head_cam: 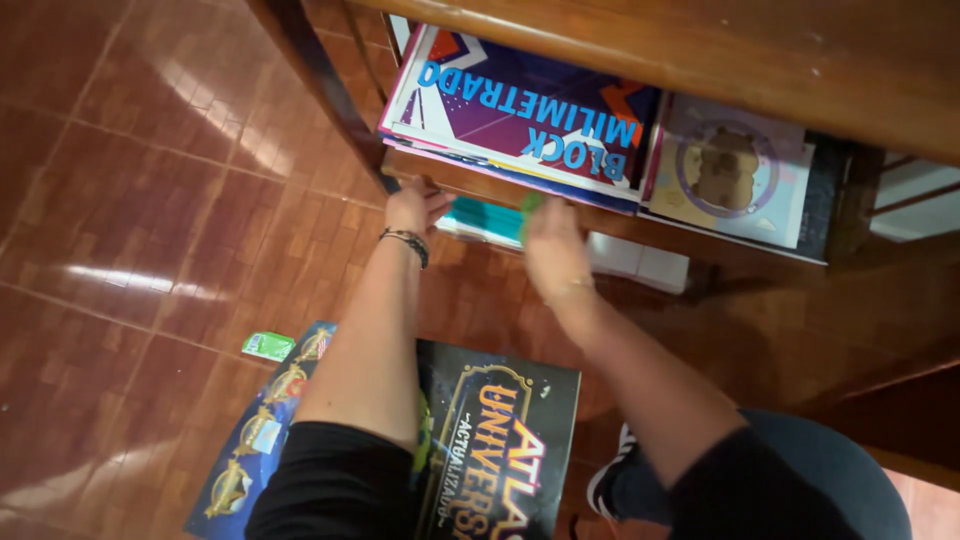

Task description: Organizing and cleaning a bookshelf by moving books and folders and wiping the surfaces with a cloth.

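My left hand (414, 206) rests on the front edge of a low wooden shelf (470, 184), fingers curled over it, a dark bracelet on the wrist. My right hand (552, 243) is blurred and reaches under that shelf, with a small green thing (530, 204) at its fingertips; whether it grips it I cannot tell. Just beyond both hands a teal and white stack of books (482, 219) lies beneath the shelf. On the shelf sits a purple and blue pad (520, 105) on top of other flat books.
A pale book with a round brown picture (727, 170) lies on the shelf's right side. A large dark atlas (495, 450) and a blue book with gold emblems (262, 425) lie on the red tiled floor by my knees. A small green packet (268, 346) lies left.
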